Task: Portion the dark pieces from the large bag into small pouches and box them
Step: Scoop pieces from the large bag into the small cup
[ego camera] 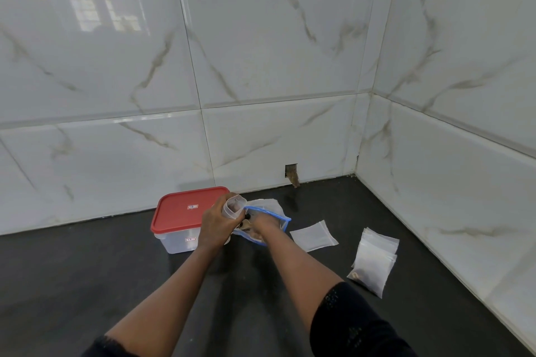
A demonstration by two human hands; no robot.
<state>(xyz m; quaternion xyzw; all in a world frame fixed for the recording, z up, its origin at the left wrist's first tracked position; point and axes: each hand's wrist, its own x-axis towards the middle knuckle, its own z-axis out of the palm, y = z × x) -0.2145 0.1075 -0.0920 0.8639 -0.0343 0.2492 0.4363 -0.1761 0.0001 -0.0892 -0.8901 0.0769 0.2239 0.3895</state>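
Note:
My left hand [216, 224] grips a small clear pouch [234, 206] with its mouth held open toward the large bag. The large clear bag [269, 207] with a blue zip rim lies on the dark counter just right of the box. My right hand [262, 223] reaches inside that bag, its fingers hidden by the plastic; a couple of dark pieces [247, 216] show at the bag's mouth between my hands. A clear plastic box with a red lid [185, 210] stands shut behind my left hand.
One empty small pouch [313, 235] lies flat to the right of the bag. Further right is a stack of small pouches [374, 261], the front one holding some brown pieces. Tiled walls close the back and right side of the dark counter [87, 269].

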